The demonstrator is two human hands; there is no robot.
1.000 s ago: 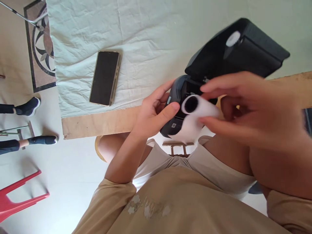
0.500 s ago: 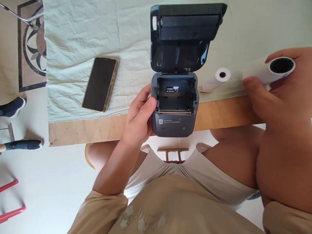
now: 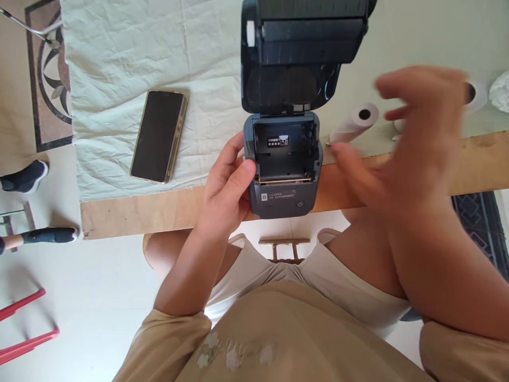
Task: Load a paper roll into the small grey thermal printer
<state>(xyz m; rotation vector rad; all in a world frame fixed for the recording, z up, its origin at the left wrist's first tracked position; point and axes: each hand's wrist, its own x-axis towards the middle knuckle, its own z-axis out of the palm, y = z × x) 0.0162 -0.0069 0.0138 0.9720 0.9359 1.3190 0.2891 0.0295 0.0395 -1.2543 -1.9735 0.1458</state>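
A dark grey label printer (image 3: 284,204) stands upright before me with its black lid (image 3: 294,87) swung back. Its paper bay is bare apart from a small printed sticker. My left hand (image 3: 228,191) is closed around the printer's left side, thumb on the front edge. Over the table to the right, my right hand (image 3: 417,143) is blurred by motion, fingers spread and nothing in them. Just beyond its thumb lies a white paper roll (image 3: 356,123) with a dark core. Another white roll (image 3: 479,95) rests behind the hand, partly hidden by it.
A smartphone (image 3: 157,135) lies screen up on the pale green cloth (image 3: 107,63). The wooden table edge (image 3: 139,217) runs along the front. A crumpled white thing (image 3: 500,91) sits at the far right. Another person's shoes (image 3: 26,175) and red metal legs (image 3: 29,345) show at left.
My right hand has let go of the paper roll at the right and moved left towards the other roll, fingers opening. My left hand still holds the printer.
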